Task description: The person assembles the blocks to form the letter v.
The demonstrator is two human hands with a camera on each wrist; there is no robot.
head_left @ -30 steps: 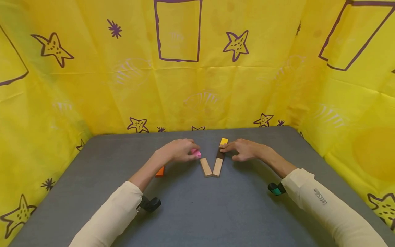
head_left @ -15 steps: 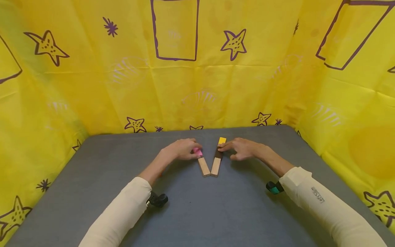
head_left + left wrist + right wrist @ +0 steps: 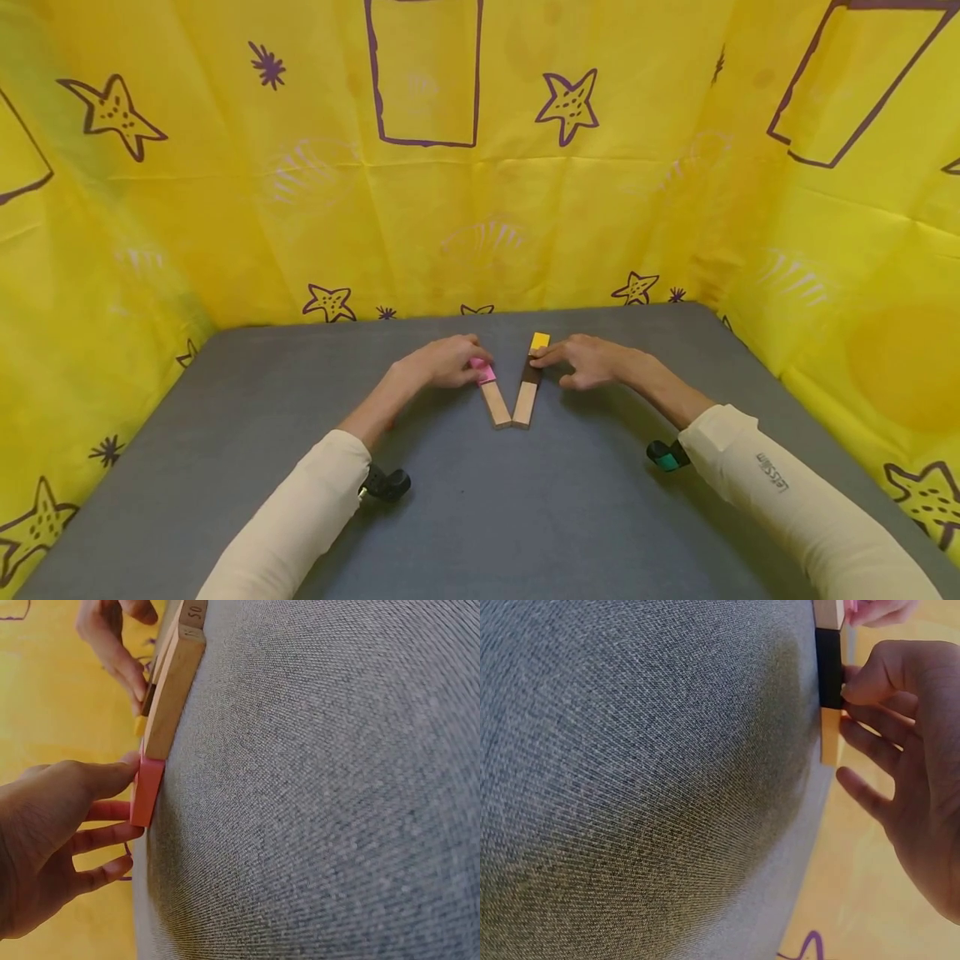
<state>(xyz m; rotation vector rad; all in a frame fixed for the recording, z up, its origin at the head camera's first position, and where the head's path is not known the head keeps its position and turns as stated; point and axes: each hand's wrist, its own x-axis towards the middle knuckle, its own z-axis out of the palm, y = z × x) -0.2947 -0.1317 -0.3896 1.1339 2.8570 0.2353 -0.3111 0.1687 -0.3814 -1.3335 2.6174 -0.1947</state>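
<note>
In the head view, two plain wooden blocks [image 3: 495, 406] [image 3: 525, 406] lie on the grey table, their near ends meeting in a V. A pink block [image 3: 483, 372] lines up with the far end of the left one, and my left hand [image 3: 444, 362] holds it between thumb and fingers. The left wrist view shows the pink block [image 3: 148, 791] meeting the wood end to end. On the right arm of the V, a dark brown block [image 3: 531, 371] follows the wood, then a yellow block [image 3: 539, 341]. My right hand [image 3: 588, 362] touches the brown block with an extended index finger.
A yellow patterned cloth [image 3: 480, 208] hangs behind and along both sides of the grey table [image 3: 480, 517]. Beside the left forearm, a tiny orange-red sliver [image 3: 390, 424] peeks out. Dark camera mounts [image 3: 386, 484] hang under both wrists.
My left hand has moved slightly right and brought the pink block against the left wooden block's far end. The orange block is now almost hidden by the left arm. The right hand stays put.
</note>
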